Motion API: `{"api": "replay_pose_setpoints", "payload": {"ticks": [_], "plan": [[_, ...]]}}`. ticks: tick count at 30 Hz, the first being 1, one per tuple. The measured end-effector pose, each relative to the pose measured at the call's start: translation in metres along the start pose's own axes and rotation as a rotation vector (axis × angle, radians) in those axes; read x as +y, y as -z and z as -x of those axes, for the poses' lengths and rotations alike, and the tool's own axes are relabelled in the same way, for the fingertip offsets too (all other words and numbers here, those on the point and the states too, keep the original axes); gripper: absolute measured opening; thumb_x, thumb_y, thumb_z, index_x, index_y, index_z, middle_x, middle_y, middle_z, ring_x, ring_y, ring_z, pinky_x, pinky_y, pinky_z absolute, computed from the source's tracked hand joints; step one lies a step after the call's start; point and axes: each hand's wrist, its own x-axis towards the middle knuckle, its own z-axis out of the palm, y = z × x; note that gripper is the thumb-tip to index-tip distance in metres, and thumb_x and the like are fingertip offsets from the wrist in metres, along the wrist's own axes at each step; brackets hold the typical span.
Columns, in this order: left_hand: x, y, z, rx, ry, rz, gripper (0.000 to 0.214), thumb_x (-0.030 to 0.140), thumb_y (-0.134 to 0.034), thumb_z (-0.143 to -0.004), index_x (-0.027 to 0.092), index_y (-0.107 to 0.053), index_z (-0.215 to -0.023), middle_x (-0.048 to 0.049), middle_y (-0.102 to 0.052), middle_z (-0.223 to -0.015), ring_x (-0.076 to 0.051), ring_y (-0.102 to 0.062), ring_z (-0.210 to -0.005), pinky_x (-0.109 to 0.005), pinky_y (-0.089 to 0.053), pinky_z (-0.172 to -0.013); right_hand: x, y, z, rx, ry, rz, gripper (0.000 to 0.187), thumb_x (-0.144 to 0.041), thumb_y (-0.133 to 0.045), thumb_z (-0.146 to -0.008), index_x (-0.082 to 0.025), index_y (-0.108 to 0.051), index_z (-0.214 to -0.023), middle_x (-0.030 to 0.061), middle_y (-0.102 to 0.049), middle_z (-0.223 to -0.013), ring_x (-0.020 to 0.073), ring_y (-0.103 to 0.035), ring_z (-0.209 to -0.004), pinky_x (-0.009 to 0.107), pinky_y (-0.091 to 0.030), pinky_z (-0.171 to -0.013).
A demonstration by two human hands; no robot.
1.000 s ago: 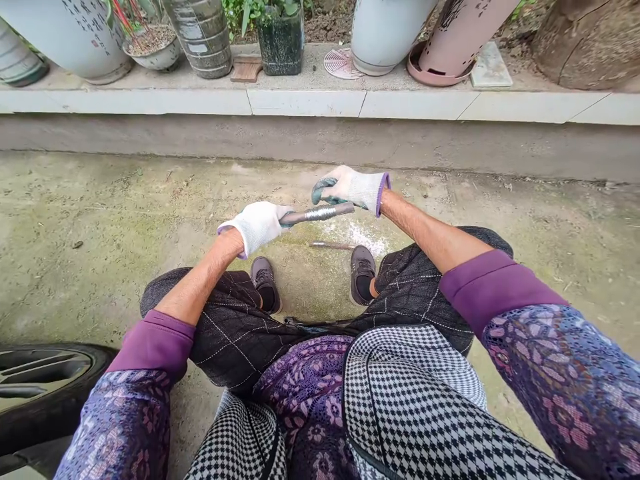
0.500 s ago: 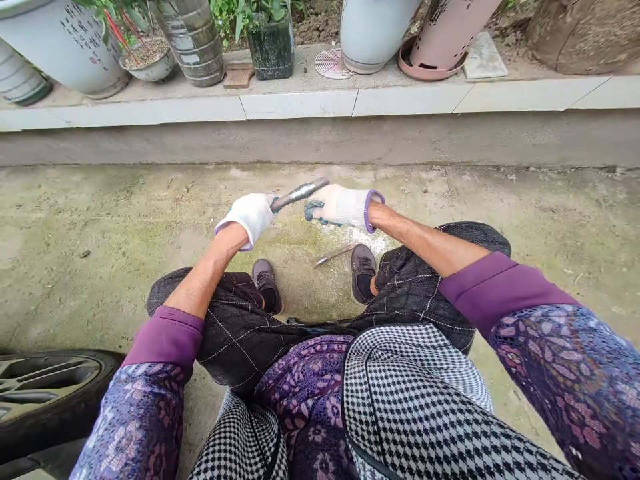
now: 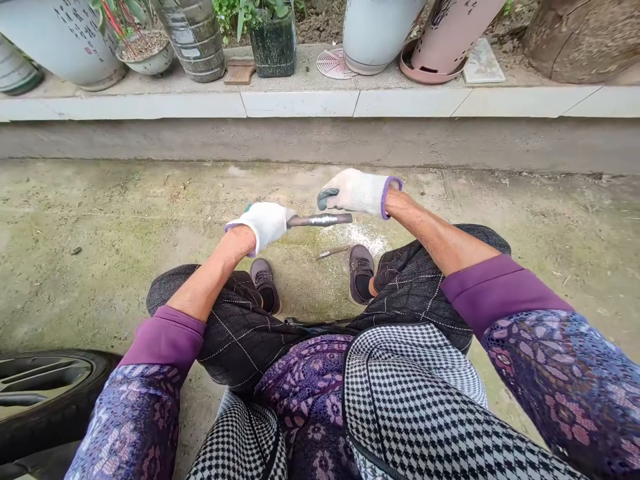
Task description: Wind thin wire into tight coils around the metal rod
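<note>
My left hand (image 3: 267,222), in a white work glove with a purple cuff, is closed round one end of a short dark rod (image 3: 345,218). A shiny silver band, perhaps wound wire, covers the rod's middle. The rod lies nearly level and points right. My right hand (image 3: 356,191), gloved alike with grey-green fingertips, hovers just above the rod's free end, apart from it. Its fingers are curled together; whatever they may pinch is hidden. Below, a second thin rod (image 3: 334,253) with a silvery end lies on the ground beside my right shoe (image 3: 361,273).
White powder (image 3: 357,235) is scattered on the mossy concrete (image 3: 100,253). Ahead runs a low white-tiled ledge (image 3: 300,103) with several plant pots, including a pale blue pot (image 3: 377,33) and a pink pot (image 3: 453,40). A car wheel (image 3: 55,400) stands at lower left.
My left hand has moved slightly right and down, and the rod has swung from slanting upward to nearly level. My right hand has drawn up and right, away from the rod.
</note>
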Motion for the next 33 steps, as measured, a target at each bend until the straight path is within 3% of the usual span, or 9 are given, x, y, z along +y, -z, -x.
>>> {"api": "replay_pose_setpoints", "payload": {"ticks": [4, 8, 13, 15, 18, 21, 25, 29, 33], "plan": [[-0.007, 0.003, 0.011, 0.072, -0.057, 0.234, 0.036, 0.037, -0.053, -0.092, 0.026, -0.077, -0.117, -0.0026, -0.074, -0.082, -0.017, -0.066, -0.072, -0.027, -0.047, -0.069, 0.014, 0.007, -0.007, -0.059, 0.096, -0.192, 0.016, -0.024, -0.066, -0.078, -0.018, -0.078, -0.086, 0.0002, -0.073, -0.081, 0.0138, -0.060, -0.069, 0.024, -0.044, -0.059], [-0.013, 0.004, 0.020, 0.115, -0.089, 0.492, 0.039, 0.034, -0.059, -0.086, 0.022, -0.078, -0.117, -0.0017, -0.071, -0.077, -0.014, -0.060, -0.063, -0.026, -0.046, -0.062, 0.001, 0.006, -0.005, -0.135, 0.058, -0.410, 0.021, -0.032, -0.071, -0.081, -0.014, -0.074, -0.089, -0.0002, -0.064, -0.065, 0.0104, -0.052, -0.052, 0.023, -0.042, -0.046], [-0.018, 0.008, 0.021, 0.173, 0.056, 0.709, 0.047, 0.040, -0.055, -0.090, 0.020, -0.073, -0.128, -0.0016, -0.066, -0.071, -0.012, -0.051, -0.051, -0.026, -0.046, -0.053, -0.022, -0.014, 0.001, -0.004, 0.007, -0.459, 0.016, -0.031, -0.069, -0.088, -0.015, -0.071, -0.089, -0.0034, -0.053, -0.055, 0.0089, -0.046, -0.046, 0.021, -0.041, -0.041], [-0.020, 0.009, 0.014, 0.215, 0.082, 0.630, 0.045, 0.041, -0.054, -0.092, 0.018, -0.074, -0.125, -0.0033, -0.068, -0.073, -0.014, -0.057, -0.056, -0.027, -0.049, -0.058, -0.025, -0.022, 0.002, 0.033, -0.083, -0.380, 0.009, -0.021, -0.064, -0.090, -0.016, -0.071, -0.090, -0.0028, -0.055, -0.058, 0.0087, -0.047, -0.047, 0.020, -0.040, -0.041], [-0.021, 0.007, -0.001, 0.220, 0.143, 0.403, 0.041, 0.041, -0.052, -0.094, 0.019, -0.076, -0.119, -0.0070, -0.073, -0.081, -0.021, -0.067, -0.072, -0.031, -0.052, -0.072, -0.023, -0.029, 0.002, 0.024, -0.136, -0.223, 0.013, -0.014, -0.060, -0.088, -0.015, -0.073, -0.092, -0.0002, -0.061, -0.063, 0.0097, -0.050, -0.049, 0.022, -0.040, -0.043], [-0.020, 0.005, -0.014, 0.193, 0.204, 0.220, 0.041, 0.041, -0.044, -0.099, 0.021, -0.075, -0.118, -0.0111, -0.076, -0.094, -0.026, -0.072, -0.087, -0.034, -0.053, -0.080, -0.017, -0.028, 0.001, 0.020, -0.098, -0.088, 0.014, -0.018, -0.062, -0.086, -0.016, -0.074, -0.092, 0.0005, -0.063, -0.064, 0.0106, -0.050, -0.049, 0.024, -0.037, -0.045], [-0.014, 0.000, -0.019, 0.159, 0.247, 0.057, 0.040, 0.029, -0.039, -0.101, 0.019, -0.071, -0.123, -0.0161, -0.076, -0.098, -0.031, -0.074, -0.093, -0.038, -0.054, -0.080, -0.012, -0.020, 0.003, 0.013, -0.034, 0.117, 0.014, -0.021, -0.060, -0.086, -0.016, -0.072, -0.082, 0.0010, -0.061, -0.062, 0.0108, -0.047, -0.049, 0.027, -0.033, -0.049], [-0.007, -0.007, -0.019, 0.074, 0.153, -0.102, 0.039, 0.014, -0.042, -0.095, 0.016, -0.070, -0.123, -0.0189, -0.075, -0.094, -0.036, -0.074, -0.096, -0.042, -0.054, -0.080, -0.013, -0.011, 0.009, 0.029, 0.035, 0.329, 0.018, -0.020, -0.060, -0.084, -0.018, -0.064, -0.067, 0.0008, -0.053, -0.055, 0.0123, -0.041, -0.051, 0.031, -0.028, -0.053], [0.003, -0.011, -0.016, -0.040, 0.015, -0.150, 0.038, 0.012, -0.046, -0.094, 0.019, -0.070, -0.122, -0.0159, -0.075, -0.089, -0.033, -0.074, -0.093, -0.040, -0.053, -0.079, -0.010, -0.006, 0.006, 0.069, 0.033, 0.380, 0.022, -0.018, -0.065, -0.078, -0.019, -0.058, -0.057, 0.0022, -0.051, -0.053, 0.0145, -0.044, -0.054, 0.033, -0.024, -0.055]]}}
